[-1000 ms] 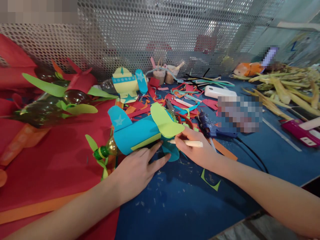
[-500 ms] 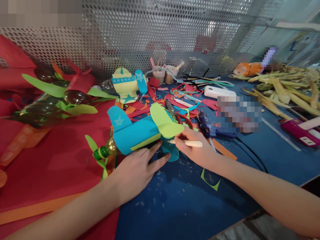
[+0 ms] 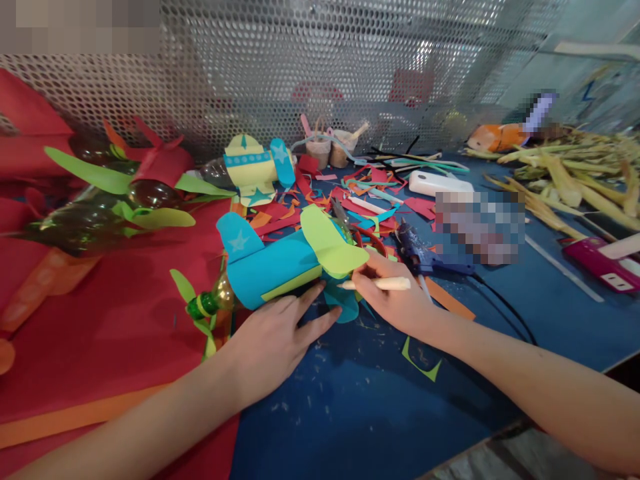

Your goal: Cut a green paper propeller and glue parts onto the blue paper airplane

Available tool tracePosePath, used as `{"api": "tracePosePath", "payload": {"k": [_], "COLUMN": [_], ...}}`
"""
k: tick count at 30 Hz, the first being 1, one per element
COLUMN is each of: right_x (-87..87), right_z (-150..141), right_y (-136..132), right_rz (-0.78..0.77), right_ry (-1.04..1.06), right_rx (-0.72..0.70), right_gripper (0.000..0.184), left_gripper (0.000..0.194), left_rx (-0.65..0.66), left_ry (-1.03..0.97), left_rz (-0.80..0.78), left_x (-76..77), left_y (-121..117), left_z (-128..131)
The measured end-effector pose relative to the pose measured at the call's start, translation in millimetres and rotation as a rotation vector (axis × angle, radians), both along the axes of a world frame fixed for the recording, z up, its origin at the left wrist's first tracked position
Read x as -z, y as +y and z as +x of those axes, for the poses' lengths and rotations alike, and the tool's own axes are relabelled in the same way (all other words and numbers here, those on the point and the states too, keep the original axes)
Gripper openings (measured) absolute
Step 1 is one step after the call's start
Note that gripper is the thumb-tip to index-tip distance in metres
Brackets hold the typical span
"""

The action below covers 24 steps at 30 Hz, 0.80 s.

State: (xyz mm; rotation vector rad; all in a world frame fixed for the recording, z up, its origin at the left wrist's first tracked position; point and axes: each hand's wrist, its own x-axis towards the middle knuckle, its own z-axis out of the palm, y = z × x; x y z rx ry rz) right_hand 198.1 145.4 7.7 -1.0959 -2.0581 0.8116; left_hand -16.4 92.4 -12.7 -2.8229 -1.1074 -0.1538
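A toy plane [image 3: 280, 263] built on a green bottle, wrapped in blue paper with light green wings, lies on the blue table [image 3: 380, 393]. My left hand [image 3: 273, 343] rests flat beside it, fingers stretched out and touching its underside. My right hand [image 3: 395, 297] is closed on a pale stick-like tool [image 3: 385, 283] whose tip points at the plane just under the near green wing. A green propeller [image 3: 197, 310] sits on the bottle's cap end at the left.
Red and orange paper sheets [image 3: 115, 333] cover the left of the table. Other bottle planes [image 3: 125, 193] and a yellow one [image 3: 253, 170] lie behind, among paper scraps [image 3: 360, 193]. A blue glue gun [image 3: 425, 257] with a black cord lies right of my hand. Dried husks [image 3: 575, 173] and a perforated metal wall [image 3: 325, 60] stand beyond.
The stick in my right hand has tilted up slightly at its far end. The left hand and the plane have stayed put.
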Motion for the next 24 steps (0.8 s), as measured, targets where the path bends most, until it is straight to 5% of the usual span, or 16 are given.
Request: {"api": "tracePosePath", "payload": {"k": [24], "right_x": [7.5], "right_z": [-0.4], "right_y": [2.1], "right_rz": [0.032], "right_ry": [-0.027], "right_rx": [-0.037], "right_gripper": [0.015], "left_gripper": [0.050], "left_rx": [-0.001], "left_ry": [0.001], "left_rz": [0.020], "left_x": [-0.1], "left_y": [-0.8], "left_z": [0.4]}}
